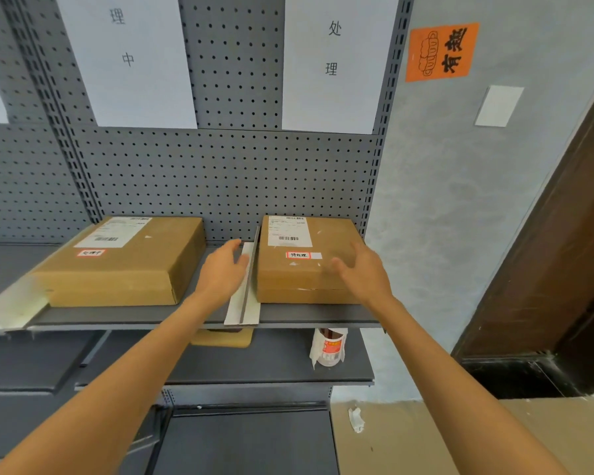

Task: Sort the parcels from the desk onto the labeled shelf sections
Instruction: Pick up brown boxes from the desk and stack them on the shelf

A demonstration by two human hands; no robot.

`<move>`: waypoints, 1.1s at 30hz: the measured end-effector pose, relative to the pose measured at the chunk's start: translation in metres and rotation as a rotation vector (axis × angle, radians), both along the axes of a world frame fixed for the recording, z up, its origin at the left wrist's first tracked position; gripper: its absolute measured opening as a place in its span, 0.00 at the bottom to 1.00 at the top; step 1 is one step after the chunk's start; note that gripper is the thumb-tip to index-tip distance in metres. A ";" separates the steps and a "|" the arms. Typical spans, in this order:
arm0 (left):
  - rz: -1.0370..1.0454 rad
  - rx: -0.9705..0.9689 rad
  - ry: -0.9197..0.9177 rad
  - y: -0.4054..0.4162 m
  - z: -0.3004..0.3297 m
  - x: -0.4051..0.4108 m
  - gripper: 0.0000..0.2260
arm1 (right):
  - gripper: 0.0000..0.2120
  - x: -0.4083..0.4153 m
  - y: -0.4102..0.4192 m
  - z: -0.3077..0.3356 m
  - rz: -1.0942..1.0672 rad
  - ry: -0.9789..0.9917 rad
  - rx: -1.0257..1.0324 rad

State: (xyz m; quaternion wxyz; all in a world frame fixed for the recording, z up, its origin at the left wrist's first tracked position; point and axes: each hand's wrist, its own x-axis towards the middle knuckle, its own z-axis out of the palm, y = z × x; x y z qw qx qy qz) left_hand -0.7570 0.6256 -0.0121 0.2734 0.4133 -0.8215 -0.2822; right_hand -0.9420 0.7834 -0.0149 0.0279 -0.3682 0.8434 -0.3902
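Observation:
Two brown cardboard parcels lie flat on a grey metal shelf (288, 317). The left parcel (131, 265) carries a shipping label and a small red-framed tag. The right parcel (299, 272) has the same kind of label and tag and sits right of a white divider (244, 296). My left hand (223, 269) hovers over the divider with fingers straight, holding nothing. My right hand (360, 272) is spread over the right parcel's near right corner, fingers relaxed; I cannot tell if it touches. White paper signs (330, 63) with characters hang on the pegboard above each section.
A lower shelf (254, 368) holds a bottle wrapped in white paper (330, 347) and a tan flat item (223, 337). A grey wall with an orange sign (441, 51) lies to the right, then a dark wooden door frame (546, 269). Another white divider (14, 303) stands at far left.

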 end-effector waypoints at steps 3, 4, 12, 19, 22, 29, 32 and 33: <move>-0.020 -0.163 -0.124 -0.007 0.007 0.023 0.22 | 0.22 0.023 -0.008 0.013 0.014 0.255 0.106; -0.023 -0.208 -0.160 -0.010 0.008 0.033 0.22 | 0.23 0.033 -0.011 0.019 0.051 0.309 0.131; 0.067 -0.489 -0.430 -0.036 0.009 0.156 0.18 | 0.29 0.136 -0.058 0.037 0.262 0.695 0.307; 0.169 -0.530 -0.501 -0.066 0.003 0.320 0.16 | 0.29 0.276 -0.115 0.028 0.405 0.829 0.292; 0.250 -0.520 -0.553 -0.078 -0.001 0.397 0.22 | 0.26 0.342 -0.143 0.026 0.478 0.855 0.239; 0.482 -0.464 -0.619 -0.084 0.002 0.578 0.24 | 0.29 0.499 -0.207 0.023 0.718 0.879 0.124; 0.580 -0.455 -0.672 -0.076 0.004 0.651 0.20 | 0.30 0.562 -0.230 0.024 0.816 0.901 0.079; 0.626 -0.450 -0.698 -0.071 0.005 0.672 0.20 | 0.31 0.583 -0.238 0.024 0.851 0.906 0.066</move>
